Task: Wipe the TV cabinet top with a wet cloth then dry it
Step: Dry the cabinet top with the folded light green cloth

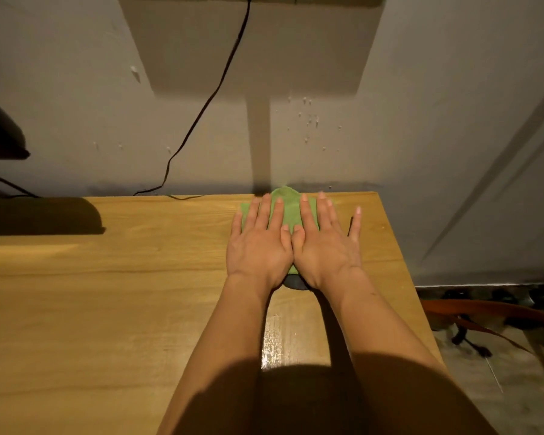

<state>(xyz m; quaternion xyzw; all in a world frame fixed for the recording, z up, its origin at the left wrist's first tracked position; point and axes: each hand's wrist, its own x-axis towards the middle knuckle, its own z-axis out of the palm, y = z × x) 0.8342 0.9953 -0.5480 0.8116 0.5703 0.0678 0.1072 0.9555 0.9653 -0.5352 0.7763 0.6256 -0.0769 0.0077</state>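
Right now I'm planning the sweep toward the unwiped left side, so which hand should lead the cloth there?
Left, probably. The left hand lies flat on the green cloth on its left side; the right hand sits nearer the cabinet top's right edge.

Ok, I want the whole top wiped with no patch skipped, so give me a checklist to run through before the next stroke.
1. Both hands on the cloth: ok. The left hand and right hand lie flat, side by side, on the green cloth.
2. Cloth flat on the cabinet top: ok, at the back edge by the wall.
3. Cloth leaves moisture: ok. A wet streak shines between the forearms.
4. Left part wiped: cannot tell; no sheen shows there.
5. Black cable out of the way: not ok, its end rests on the back edge, left of the cloth.
6. Dry cloth at hand: cannot tell, none in view.
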